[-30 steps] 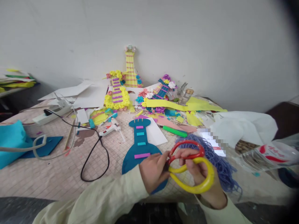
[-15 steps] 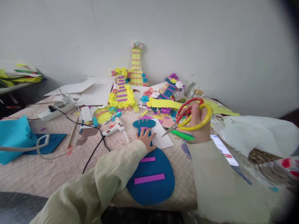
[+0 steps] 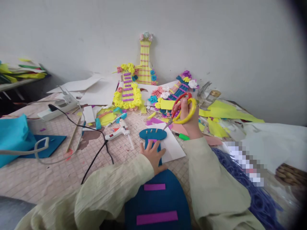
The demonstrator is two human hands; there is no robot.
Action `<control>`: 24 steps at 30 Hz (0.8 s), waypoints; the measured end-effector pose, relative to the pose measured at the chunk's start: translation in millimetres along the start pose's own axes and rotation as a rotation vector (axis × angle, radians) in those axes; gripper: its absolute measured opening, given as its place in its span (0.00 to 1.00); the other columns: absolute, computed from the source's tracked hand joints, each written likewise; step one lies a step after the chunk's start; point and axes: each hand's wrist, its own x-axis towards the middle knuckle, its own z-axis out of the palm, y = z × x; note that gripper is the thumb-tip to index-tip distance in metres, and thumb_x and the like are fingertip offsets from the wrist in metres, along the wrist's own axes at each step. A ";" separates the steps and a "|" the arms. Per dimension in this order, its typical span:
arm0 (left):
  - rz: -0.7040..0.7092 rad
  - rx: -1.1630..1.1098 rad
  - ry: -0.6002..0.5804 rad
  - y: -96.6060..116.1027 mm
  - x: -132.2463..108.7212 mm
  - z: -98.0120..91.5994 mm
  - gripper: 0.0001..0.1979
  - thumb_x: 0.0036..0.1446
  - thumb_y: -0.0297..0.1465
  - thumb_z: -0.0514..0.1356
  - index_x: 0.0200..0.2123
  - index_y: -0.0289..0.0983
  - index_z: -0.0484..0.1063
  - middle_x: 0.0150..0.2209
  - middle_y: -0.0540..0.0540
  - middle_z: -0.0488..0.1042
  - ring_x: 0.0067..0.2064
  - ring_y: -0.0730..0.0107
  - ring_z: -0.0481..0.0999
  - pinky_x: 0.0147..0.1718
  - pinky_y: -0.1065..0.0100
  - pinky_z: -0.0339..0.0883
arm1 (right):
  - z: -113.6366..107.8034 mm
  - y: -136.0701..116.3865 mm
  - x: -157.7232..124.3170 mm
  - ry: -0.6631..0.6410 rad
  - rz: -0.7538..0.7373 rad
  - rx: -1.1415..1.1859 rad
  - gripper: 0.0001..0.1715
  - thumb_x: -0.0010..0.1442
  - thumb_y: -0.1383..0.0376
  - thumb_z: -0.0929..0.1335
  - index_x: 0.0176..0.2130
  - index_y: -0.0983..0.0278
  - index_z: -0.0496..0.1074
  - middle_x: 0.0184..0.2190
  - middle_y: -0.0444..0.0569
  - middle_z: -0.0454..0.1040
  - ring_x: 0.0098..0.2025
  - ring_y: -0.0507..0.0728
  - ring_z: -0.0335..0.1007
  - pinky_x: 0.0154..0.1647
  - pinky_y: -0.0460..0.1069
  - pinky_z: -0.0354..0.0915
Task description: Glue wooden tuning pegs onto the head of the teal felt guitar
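Note:
A blue guitar-shaped cutout (image 3: 158,201) with purple strips lies on the table, its round body towards me. My left hand (image 3: 153,155) rests flat on its neck, fingers spread. My right hand (image 3: 188,118) grips scissors (image 3: 184,119) with one red and one yellow handle. Their tips point down beside the right end of the cutout's rounded head (image 3: 153,134), which bears several small pale pegs. Whether the tips touch it, I cannot tell. White paper (image 3: 174,145) lies partly under the head and neck.
A white glue gun (image 3: 120,131) with a black cord lies left of the neck. Behind stand decorated paper guitars (image 3: 127,86) among coloured scraps. A power strip (image 3: 57,110) and blue sheets (image 3: 48,145) are at left. Tangled blue cord (image 3: 247,182) and a glass jar (image 3: 211,97) are at right.
The scissors have moved left, bringing their tips close to the cutout's head. The cutout sits lower in view, and my left hand stays on its neck. Tangled blue cord shows more at right.

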 end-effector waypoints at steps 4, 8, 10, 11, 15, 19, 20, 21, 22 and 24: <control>0.000 0.000 0.127 -3.3 20.3 5.3 0.33 0.52 0.47 0.52 0.56 0.34 0.58 0.59 0.37 0.58 0.58 0.52 0.55 0.55 0.44 0.47 | 4.8 5.5 -0.5 -0.025 -0.052 0.012 0.26 0.61 0.51 0.54 0.20 0.61 0.61 0.16 0.42 0.66 0.21 0.51 0.65 0.27 0.47 0.64; -0.024 0.006 0.143 -7.3 33.6 18.6 0.32 0.52 0.44 0.54 0.54 0.28 0.60 0.57 0.34 0.60 0.56 0.52 0.59 0.51 0.49 0.57 | 11.4 11.1 -3.2 -0.079 -0.060 0.071 0.25 0.60 0.50 0.54 0.21 0.61 0.60 0.15 0.42 0.65 0.21 0.51 0.65 0.25 0.46 0.63; -0.013 0.015 0.162 -7.9 34.8 24.4 0.30 0.53 0.42 0.53 0.54 0.27 0.61 0.58 0.34 0.60 0.56 0.51 0.60 0.51 0.48 0.57 | 14.7 14.1 -4.2 -0.090 -0.037 0.088 0.25 0.59 0.48 0.55 0.22 0.61 0.60 0.15 0.42 0.65 0.21 0.51 0.65 0.24 0.46 0.63; -0.008 0.019 0.173 -7.9 34.7 26.5 0.30 0.54 0.42 0.52 0.54 0.27 0.61 0.58 0.34 0.59 0.56 0.51 0.59 0.51 0.48 0.57 | 16.1 15.5 -4.7 -0.089 -0.021 0.090 0.25 0.59 0.48 0.55 0.22 0.61 0.60 0.16 0.42 0.65 0.20 0.51 0.65 0.24 0.46 0.63; 0.001 0.028 0.190 -7.5 34.0 30.2 0.28 0.55 0.40 0.51 0.54 0.26 0.60 0.58 0.33 0.60 0.56 0.51 0.59 0.51 0.47 0.57 | 19.6 19.8 -6.4 -0.089 0.024 0.098 0.24 0.59 0.48 0.55 0.23 0.61 0.61 0.16 0.41 0.65 0.21 0.51 0.65 0.23 0.46 0.62; 0.020 0.032 0.198 -7.9 34.6 29.5 0.27 0.55 0.39 0.50 0.54 0.26 0.61 0.56 0.36 0.62 0.55 0.52 0.60 0.50 0.47 0.59 | 18.5 20.6 -6.9 -0.104 0.008 0.127 0.22 0.60 0.51 0.56 0.23 0.60 0.61 0.18 0.41 0.65 0.22 0.51 0.64 0.24 0.46 0.62; 0.022 0.036 0.203 -8.0 34.7 29.3 0.27 0.55 0.39 0.50 0.53 0.26 0.61 0.56 0.36 0.63 0.55 0.52 0.60 0.50 0.48 0.59 | 17.8 20.4 -6.7 -0.105 -0.003 0.124 0.22 0.61 0.52 0.56 0.23 0.60 0.60 0.18 0.41 0.65 0.22 0.51 0.64 0.24 0.47 0.62; 0.025 0.041 0.208 -8.1 34.8 29.2 0.27 0.55 0.39 0.50 0.53 0.26 0.61 0.55 0.36 0.63 0.55 0.52 0.60 0.50 0.47 0.59 | 17.1 20.1 -6.5 -0.104 -0.017 0.118 0.21 0.61 0.53 0.56 0.23 0.60 0.60 0.18 0.41 0.64 0.21 0.51 0.64 0.24 0.47 0.61; 0.028 0.046 0.212 -8.1 34.8 29.2 0.27 0.55 0.39 0.50 0.53 0.26 0.62 0.55 0.36 0.63 0.54 0.51 0.61 0.49 0.47 0.59 | 16.5 19.8 -6.1 -0.103 -0.031 0.111 0.21 0.61 0.53 0.56 0.23 0.60 0.60 0.17 0.41 0.64 0.20 0.51 0.63 0.23 0.47 0.61; 0.034 0.055 0.217 -8.3 34.9 29.3 0.27 0.55 0.38 0.50 0.53 0.25 0.62 0.55 0.36 0.63 0.54 0.51 0.61 0.49 0.47 0.59 | 15.4 19.1 -5.5 -0.106 -0.049 0.099 0.22 0.61 0.53 0.56 0.22 0.60 0.60 0.17 0.41 0.64 0.18 0.50 0.62 0.20 0.47 0.59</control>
